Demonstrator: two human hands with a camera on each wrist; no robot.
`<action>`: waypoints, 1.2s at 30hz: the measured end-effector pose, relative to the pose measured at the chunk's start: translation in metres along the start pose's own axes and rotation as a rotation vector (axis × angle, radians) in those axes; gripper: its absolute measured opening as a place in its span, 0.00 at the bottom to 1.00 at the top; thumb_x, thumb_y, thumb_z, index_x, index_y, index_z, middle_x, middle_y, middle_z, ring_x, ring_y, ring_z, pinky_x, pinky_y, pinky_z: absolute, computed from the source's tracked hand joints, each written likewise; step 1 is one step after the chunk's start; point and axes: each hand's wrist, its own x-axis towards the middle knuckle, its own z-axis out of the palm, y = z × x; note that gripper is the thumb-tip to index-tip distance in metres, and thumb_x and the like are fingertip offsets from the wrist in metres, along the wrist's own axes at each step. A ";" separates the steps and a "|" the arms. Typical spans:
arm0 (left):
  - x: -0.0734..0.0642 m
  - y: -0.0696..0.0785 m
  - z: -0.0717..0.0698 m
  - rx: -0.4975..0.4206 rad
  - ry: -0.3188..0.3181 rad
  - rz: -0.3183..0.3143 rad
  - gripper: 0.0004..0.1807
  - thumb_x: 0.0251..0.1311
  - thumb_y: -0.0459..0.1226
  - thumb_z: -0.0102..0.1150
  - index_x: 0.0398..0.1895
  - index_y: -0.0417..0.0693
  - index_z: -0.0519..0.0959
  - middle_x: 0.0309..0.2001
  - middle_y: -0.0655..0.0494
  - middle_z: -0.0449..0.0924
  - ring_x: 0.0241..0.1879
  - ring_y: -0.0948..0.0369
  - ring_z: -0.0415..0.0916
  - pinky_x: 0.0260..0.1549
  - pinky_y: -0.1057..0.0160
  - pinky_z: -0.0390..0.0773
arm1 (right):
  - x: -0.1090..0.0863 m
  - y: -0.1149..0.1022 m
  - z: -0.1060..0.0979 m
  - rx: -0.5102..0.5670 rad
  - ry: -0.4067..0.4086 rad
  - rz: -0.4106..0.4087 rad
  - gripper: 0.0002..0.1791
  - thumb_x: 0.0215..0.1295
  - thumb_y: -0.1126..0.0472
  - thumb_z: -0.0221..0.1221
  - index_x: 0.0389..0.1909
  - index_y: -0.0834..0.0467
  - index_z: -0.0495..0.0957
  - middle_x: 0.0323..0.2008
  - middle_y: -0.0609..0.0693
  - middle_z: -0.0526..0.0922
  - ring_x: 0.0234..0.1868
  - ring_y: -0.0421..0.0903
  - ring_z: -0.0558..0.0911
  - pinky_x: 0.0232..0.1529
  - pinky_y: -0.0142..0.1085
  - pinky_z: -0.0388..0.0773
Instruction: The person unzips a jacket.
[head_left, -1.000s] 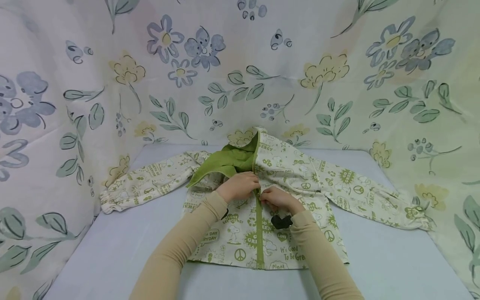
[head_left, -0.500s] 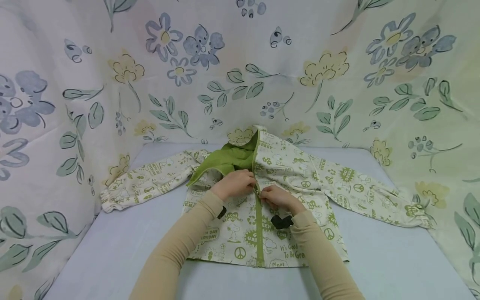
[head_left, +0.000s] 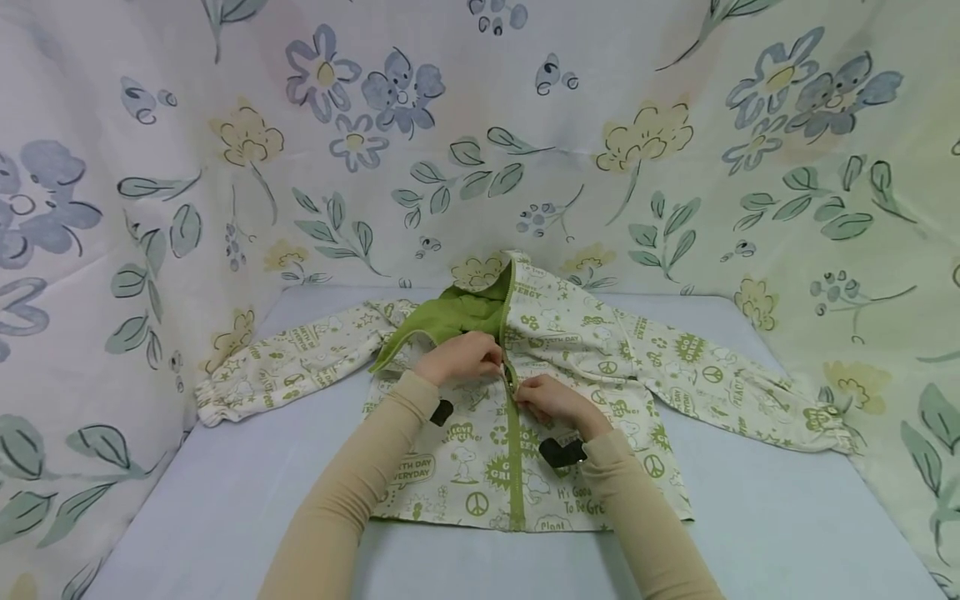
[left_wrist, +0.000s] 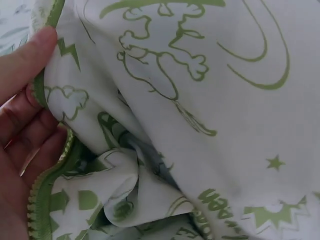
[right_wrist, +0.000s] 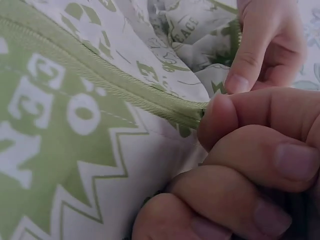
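Note:
A child-size white jacket (head_left: pixel 465 467) with green print lies front up, sleeves spread to both sides. Its green zipper (head_left: pixel 516 492) is joined below the hands and parted above them. The left hand (head_left: pixel 461 358) pinches the jacket's front edge near the neck; in the left wrist view its thumb (left_wrist: pixel 40 47) lies over the fabric, with zipper teeth (left_wrist: pixel 32 210) below. The right hand (head_left: pixel 555 402) pinches the zipper pull where the two halves meet. In the right wrist view its curled fingers (right_wrist: pixel 235 145) hide most of the pull.
The green-lined hood (head_left: pixel 468 312) stands partly raised at the back. Both cuffed sleeves (head_left: pixel 288 358) reach toward the sides of the pale table (head_left: pixel 225 508). A floral curtain (head_left: pixel 420 208) surrounds the table at the back and sides. Dark wrist cameras (head_left: pixel 562 452) sit at the wrists.
The left hand has shifted a little left and away from the body, and the gap between the hands has widened. The right hand keeps its pinch at nearly the same spot.

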 end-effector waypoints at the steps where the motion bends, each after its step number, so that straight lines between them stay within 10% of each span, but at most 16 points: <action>1: -0.001 -0.002 0.000 -0.047 -0.001 -0.001 0.04 0.63 0.37 0.57 0.31 0.51 0.80 0.31 0.61 0.73 0.30 0.64 0.70 0.33 0.65 0.72 | -0.001 0.000 0.000 0.001 0.000 0.001 0.15 0.69 0.63 0.45 0.26 0.68 0.74 0.07 0.46 0.57 0.09 0.41 0.54 0.14 0.34 0.57; 15: -0.003 -0.025 0.006 -0.342 0.001 -0.012 0.06 0.64 0.37 0.55 0.35 0.47 0.81 0.33 0.60 0.77 0.30 0.63 0.73 0.30 0.64 0.74 | -0.007 0.001 0.006 0.018 -0.008 -0.017 0.16 0.69 0.65 0.45 0.26 0.69 0.74 0.08 0.46 0.57 0.10 0.41 0.55 0.15 0.34 0.58; 36: -0.006 -0.026 0.007 -0.394 -0.001 -0.041 0.09 0.66 0.37 0.53 0.37 0.44 0.81 0.34 0.58 0.76 0.31 0.61 0.74 0.32 0.64 0.74 | -0.017 0.010 0.017 0.073 0.000 0.011 0.15 0.70 0.63 0.45 0.27 0.67 0.73 0.08 0.45 0.58 0.10 0.39 0.56 0.16 0.33 0.59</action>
